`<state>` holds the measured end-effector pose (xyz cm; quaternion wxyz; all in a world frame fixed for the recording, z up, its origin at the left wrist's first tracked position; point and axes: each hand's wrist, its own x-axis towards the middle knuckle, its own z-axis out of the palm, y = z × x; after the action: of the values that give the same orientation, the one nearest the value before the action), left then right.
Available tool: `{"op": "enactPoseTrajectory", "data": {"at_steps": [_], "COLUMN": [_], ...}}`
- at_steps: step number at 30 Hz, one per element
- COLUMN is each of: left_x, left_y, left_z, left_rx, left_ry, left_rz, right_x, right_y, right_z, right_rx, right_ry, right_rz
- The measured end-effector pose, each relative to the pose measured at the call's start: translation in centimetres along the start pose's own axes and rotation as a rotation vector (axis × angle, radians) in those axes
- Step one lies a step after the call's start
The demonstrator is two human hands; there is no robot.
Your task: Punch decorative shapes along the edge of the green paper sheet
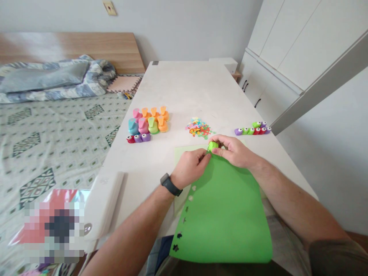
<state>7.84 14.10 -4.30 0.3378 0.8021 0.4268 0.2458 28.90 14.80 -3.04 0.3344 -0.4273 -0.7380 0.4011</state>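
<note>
A large green paper sheet [230, 214] hangs from the table's near side over my lap, with a row of punched shapes along its left edge. My left hand [192, 164] pinches the sheet's far left corner between thumb and fingers. Wrapped around a small lime-green craft punch [213, 146], my right hand [234, 150] holds it at the sheet's far edge, close to my left fingertips. Whether paper sits in the punch's slot is hidden. Beneath the sheet lies a pale green paper [184, 151]. Beyond my hands is a pile of colourful paper cut-outs [198, 127].
On the white table [184, 88], several larger craft punches [148, 120] stand at left, with small punches [138, 138] before them. More small punches [253, 129] stand at right. A white device [105, 201] lies at the near left edge, beside the bed [66, 142].
</note>
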Motion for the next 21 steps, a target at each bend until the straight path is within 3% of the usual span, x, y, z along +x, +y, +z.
{"op": "enactPoseTrajectory", "data": {"at_steps": [8, 18, 21], "left_x": [-0.12, 0.53, 0.71], "left_y": [0.08, 0.64, 0.82], "left_z": [-0.02, -0.04, -0.01], "left_rx": [-0.024, -0.209, -0.164], "left_ry": [0.013, 0.073, 0.083], "left_rz": [-0.013, -0.035, -0.025], "right_x": [0.11, 0.05, 0.05], "right_y": [-0.08, -0.85, -0.74], "right_z": [0.12, 0.58, 0.71], "right_rx": [0.009, 0.035, 0.016], "right_ry": [0.002, 0.003, 0.015], "right_rz": [-0.002, -0.027, -0.034]}}
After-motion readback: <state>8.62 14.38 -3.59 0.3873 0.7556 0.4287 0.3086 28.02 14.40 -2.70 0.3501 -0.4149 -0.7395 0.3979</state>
